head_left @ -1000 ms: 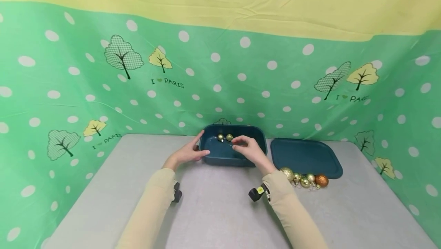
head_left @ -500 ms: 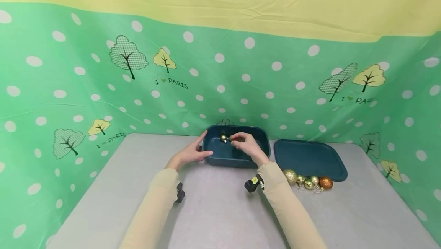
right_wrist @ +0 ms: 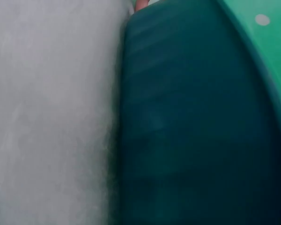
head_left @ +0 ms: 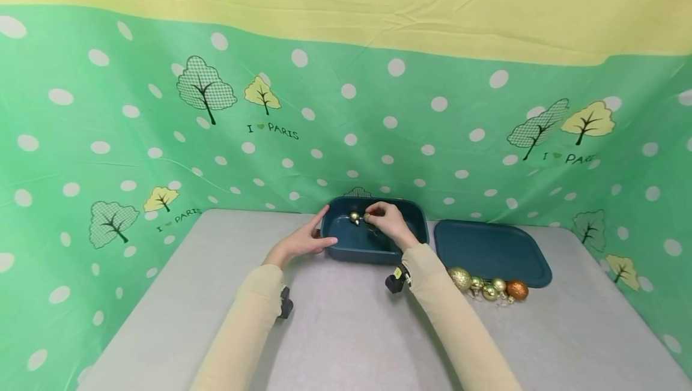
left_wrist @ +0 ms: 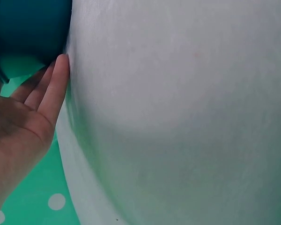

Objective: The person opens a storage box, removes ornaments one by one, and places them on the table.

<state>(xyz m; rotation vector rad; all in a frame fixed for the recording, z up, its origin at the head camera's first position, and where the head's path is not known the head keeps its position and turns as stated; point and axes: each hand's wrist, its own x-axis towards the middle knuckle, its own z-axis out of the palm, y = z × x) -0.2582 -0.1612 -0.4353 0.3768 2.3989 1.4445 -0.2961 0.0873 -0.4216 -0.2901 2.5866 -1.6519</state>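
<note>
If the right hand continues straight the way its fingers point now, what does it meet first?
Probably the small gold ball inside the teal box; the right hand points left toward it, though depth is unclear.

A teal plastic tub (head_left: 373, 250) sits on the grey surface (head_left: 335, 331); its flat teal lid (head_left: 492, 253) lies right, shiny round baubles (head_left: 489, 289) before the lid.

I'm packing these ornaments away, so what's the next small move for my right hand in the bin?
Probably let go: the right hand pinches a small gold ornament low inside the teal bin, beside another ornament, while the left hand steadies the bin's side.
</note>
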